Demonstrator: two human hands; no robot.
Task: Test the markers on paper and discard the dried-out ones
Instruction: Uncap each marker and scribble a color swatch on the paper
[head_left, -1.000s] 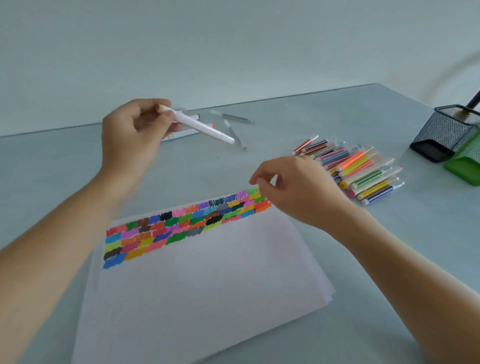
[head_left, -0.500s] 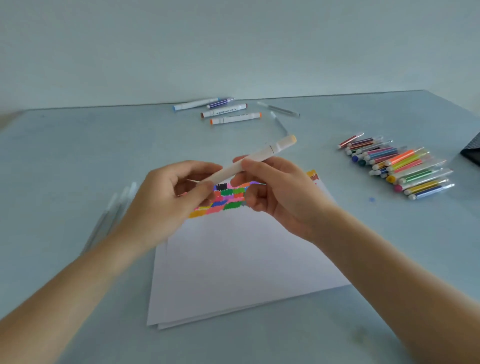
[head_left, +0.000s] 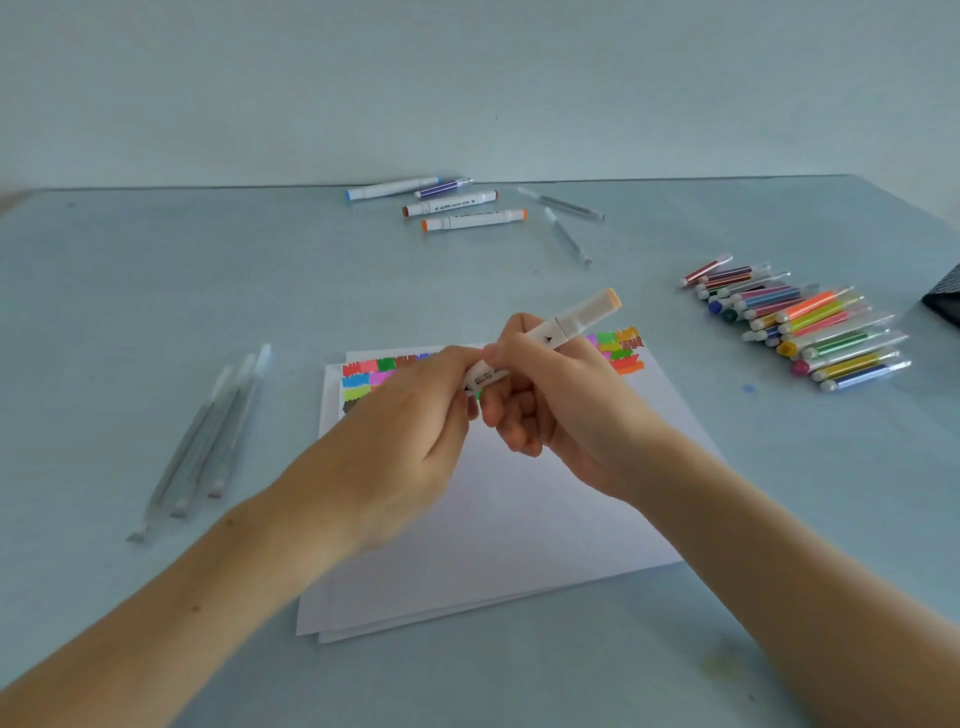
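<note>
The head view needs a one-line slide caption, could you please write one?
Both hands, left and right, hold a white marker above the swatch-covered paper.

both forearms reach in, left hand (head_left: 410, 415) and right hand (head_left: 550, 395) meeting mid-view, fingers curled in a shared pinch.

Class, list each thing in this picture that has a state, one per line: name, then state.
white marker: capped at its far end, held above the paper by both hands
left hand: gripping the marker's near end
right hand: gripping the marker's barrel
paper: flat, colour swatches along its far edge
coloured markers: capped, piled on the table
clear pens: lying side by side
</note>
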